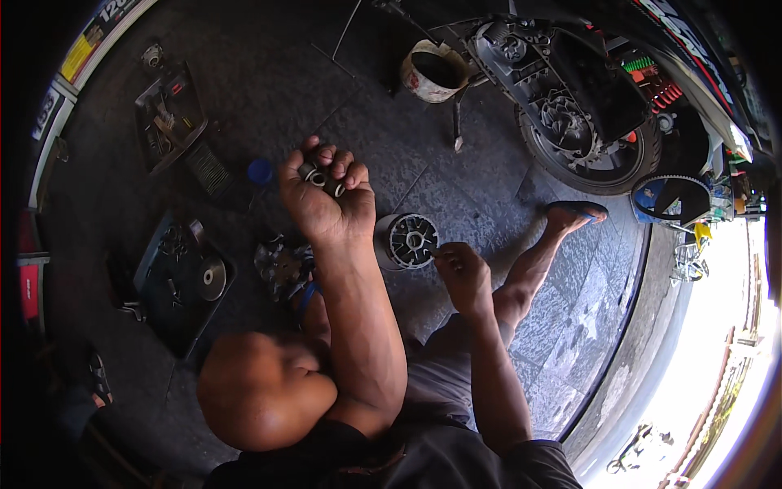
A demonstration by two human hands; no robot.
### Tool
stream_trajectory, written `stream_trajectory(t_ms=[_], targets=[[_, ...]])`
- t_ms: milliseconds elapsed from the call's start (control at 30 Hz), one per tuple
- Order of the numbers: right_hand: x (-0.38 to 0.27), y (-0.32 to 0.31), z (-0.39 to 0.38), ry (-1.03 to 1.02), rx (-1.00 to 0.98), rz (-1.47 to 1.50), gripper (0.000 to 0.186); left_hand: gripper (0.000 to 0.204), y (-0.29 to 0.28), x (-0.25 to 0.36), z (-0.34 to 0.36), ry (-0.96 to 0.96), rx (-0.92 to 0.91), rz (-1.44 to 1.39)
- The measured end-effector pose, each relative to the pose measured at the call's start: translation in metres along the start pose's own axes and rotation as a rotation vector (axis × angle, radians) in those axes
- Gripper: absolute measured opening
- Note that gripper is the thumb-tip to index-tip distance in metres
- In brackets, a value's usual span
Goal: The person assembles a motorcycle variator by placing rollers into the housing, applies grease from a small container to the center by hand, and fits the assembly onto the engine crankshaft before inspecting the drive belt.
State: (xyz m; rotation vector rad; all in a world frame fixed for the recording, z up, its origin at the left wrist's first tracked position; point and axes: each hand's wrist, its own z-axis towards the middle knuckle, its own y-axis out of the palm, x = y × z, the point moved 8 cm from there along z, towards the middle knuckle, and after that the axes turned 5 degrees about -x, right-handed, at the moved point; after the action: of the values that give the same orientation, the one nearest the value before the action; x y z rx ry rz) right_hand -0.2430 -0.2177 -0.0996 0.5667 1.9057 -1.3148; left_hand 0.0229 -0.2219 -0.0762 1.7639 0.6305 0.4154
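Head view: on the floor (481, 183) at left, a dark tray (175, 326) holds a metal disc (213, 279), presumably to keep parts together. The left hand (327, 191), palm up, curls round small ring-shaped pieces (308, 172), cupped likely so none drops. The round slotted pulley (414, 242) sits face up, leaving its compartments reachable. At its rim, the right hand (464, 277) bunches its fingertips; whether they pinch anything, I cannot tell.

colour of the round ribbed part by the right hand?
The round part is light grey, with darker areas inside; best seen in the head view.
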Motion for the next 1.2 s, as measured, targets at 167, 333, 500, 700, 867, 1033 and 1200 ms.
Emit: stream_trajectory(t_ms=[167, 333, 500, 700, 867, 1033, 1200], targets=[[0.022, 0.026, 0.010, -0.022, 0.079, -0.164, 0.017, 0.013, -0.008, -0.010, 0.001, -0.086, 0.070, 0.020], [0.028, 0.036, 0.008, -0.066, 0.075, -0.254, 0.017, 0.013, -0.015, -0.020, 0.005, -0.125, 0.061, 0.046], [0.032, 0.038, 0.008, 0.063, 0.057, -0.297, 0.021, 0.013, -0.021, -0.021, 0.004, -0.120, 0.090, 0.074], [0.030, 0.035, 0.008, 0.031, 0.056, -0.239, 0.024, 0.017, -0.028, -0.029, 0.006, -0.137, 0.088, 0.097], [-0.030, -0.002, 0.009, 0.079, 0.216, -0.131, 0.024, 0.026, -0.018, -0.076, -0.004, -0.330, -0.142, -0.012], [-0.101, -0.028, 0.022, -0.256, 0.295, 0.088, 0.027, 0.030, -0.006, -0.122, -0.027, -0.506, -0.267, -0.078], [-0.121, -0.029, 0.031, -0.100, 0.262, -0.147, 0.027, 0.028, -0.010, -0.128, -0.029, -0.468, -0.309, 0.048]])
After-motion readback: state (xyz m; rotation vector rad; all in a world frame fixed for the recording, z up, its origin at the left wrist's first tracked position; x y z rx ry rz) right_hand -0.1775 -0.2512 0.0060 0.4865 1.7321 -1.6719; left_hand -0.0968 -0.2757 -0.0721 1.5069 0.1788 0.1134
